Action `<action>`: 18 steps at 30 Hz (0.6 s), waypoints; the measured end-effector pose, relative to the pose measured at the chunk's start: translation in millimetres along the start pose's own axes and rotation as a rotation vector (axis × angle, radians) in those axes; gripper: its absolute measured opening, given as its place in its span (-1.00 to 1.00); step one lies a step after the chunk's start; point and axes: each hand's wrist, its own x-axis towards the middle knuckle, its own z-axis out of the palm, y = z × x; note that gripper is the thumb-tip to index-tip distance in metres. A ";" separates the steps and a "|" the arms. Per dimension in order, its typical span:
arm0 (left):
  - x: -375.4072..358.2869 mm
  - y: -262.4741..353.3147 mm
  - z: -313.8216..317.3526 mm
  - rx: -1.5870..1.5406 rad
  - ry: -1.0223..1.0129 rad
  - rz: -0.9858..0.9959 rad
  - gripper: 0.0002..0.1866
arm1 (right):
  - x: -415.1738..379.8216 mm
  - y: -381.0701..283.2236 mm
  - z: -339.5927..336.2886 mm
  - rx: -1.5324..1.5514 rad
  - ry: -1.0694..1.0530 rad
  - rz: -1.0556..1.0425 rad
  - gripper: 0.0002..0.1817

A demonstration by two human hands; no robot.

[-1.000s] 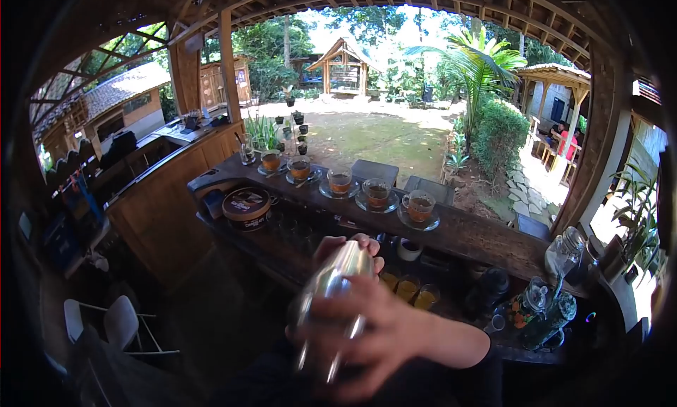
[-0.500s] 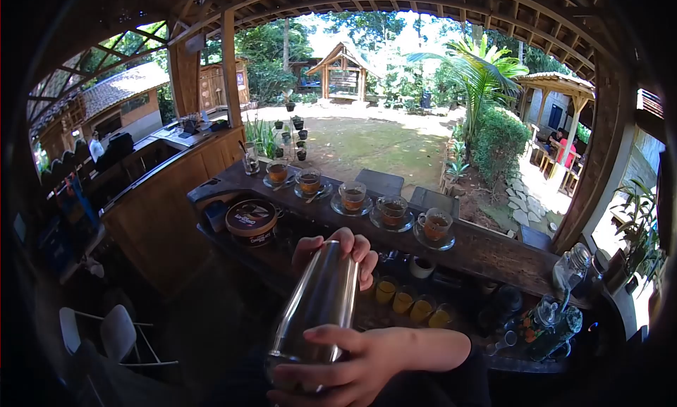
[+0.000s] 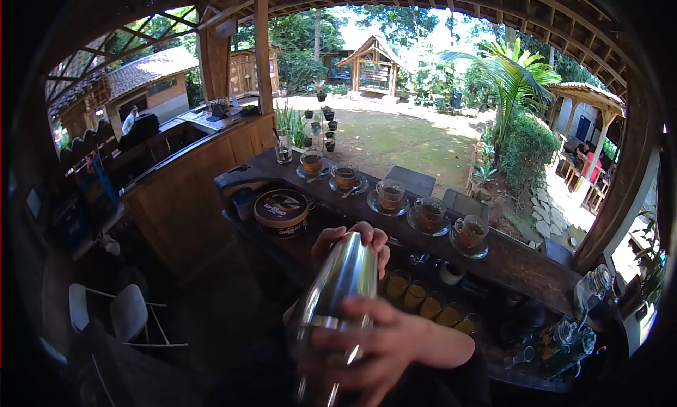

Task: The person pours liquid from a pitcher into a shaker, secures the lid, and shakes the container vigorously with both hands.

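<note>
A shiny metal cocktail shaker is held tilted in front of me between both hands. My left hand is closed over its upper end, fingers wrapped round from behind. Around the lower part curls my right hand, smeared by motion. Beyond the shaker, several glass cups of amber drink, such as one cup, stand on saucers along the dark wooden counter. Below the counter top, several glasses of yellow liquid stand in a row.
A round brown tub sits on the lower shelf at left, near a clear glass on the counter. Glass jars crowd the right end. White folding chairs stand at lower left. A wooden post rises beyond the counter.
The camera view has turned, so the counter and cups appear further right. Both hands still hold the shaker; it and my right hand are now blurred by fast movement.
</note>
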 end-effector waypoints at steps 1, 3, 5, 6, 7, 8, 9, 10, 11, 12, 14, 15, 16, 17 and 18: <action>-14.5 -6.1 -26.2 -0.264 0.196 0.028 -0.59 | -5.0 32.9 11.0 -0.062 0.153 -0.130 -0.65; -21.5 -23.8 -33.7 -0.479 0.354 0.114 -0.64 | -34.4 68.6 19.7 -0.077 0.162 0.314 -0.29; -14.0 -29.7 -28.7 -0.431 0.299 0.165 -0.67 | -40.6 69.7 19.4 -0.087 0.239 0.476 -0.26; -13.9 -27.0 -38.3 -0.387 0.236 0.021 -0.66 | -33.7 62.1 12.4 -0.087 0.233 0.411 -0.30; -16.6 -25.1 -45.9 -0.343 0.180 -0.115 -0.65 | -18.0 44.3 9.0 -0.061 0.202 0.254 -0.38; -22.4 -24.7 -52.1 -0.299 0.135 -0.246 -0.63 | -2.6 20.6 6.3 -0.026 0.175 0.107 -0.45; -12.4 -18.2 -12.8 -0.158 0.054 -0.177 -0.61 | 3.2 -3.8 1.3 -0.137 0.064 0.028 -0.46; -5.9 -15.6 1.0 0.008 -0.125 -0.101 -0.60 | 5.4 -19.5 -0.9 -0.247 -0.043 -0.049 -0.47; -2.7 -15.0 6.5 0.018 -0.136 -0.075 -0.59 | 3.0 -19.3 -1.4 -0.239 -0.039 -0.042 -0.47; -0.7 -16.1 10.0 0.029 -0.146 -0.047 -0.58 | -1.4 -14.5 -2.3 -0.150 -0.006 -0.063 -0.49; 0.3 -20.9 -25.3 -0.244 0.146 -0.196 -0.55 | -12.4 13.6 -1.2 -0.112 0.120 0.007 -0.49; -8.2 -35.9 -40.0 -0.250 0.157 -0.193 -0.55 | -28.5 36.9 -4.7 -0.058 0.130 0.161 -0.40; -9.3 -49.9 -37.3 -0.198 0.387 -0.131 -0.56 | -37.2 42.8 -8.7 -0.147 0.180 0.414 -0.31; -12.1 -61.0 -34.3 -0.143 0.613 -0.068 -0.55 | -59.5 46.4 1.9 -0.025 0.325 0.639 -0.36; -19.6 -65.7 -37.2 -0.187 0.590 -0.114 -0.55 | -75.8 48.2 8.7 0.098 0.472 0.859 -0.40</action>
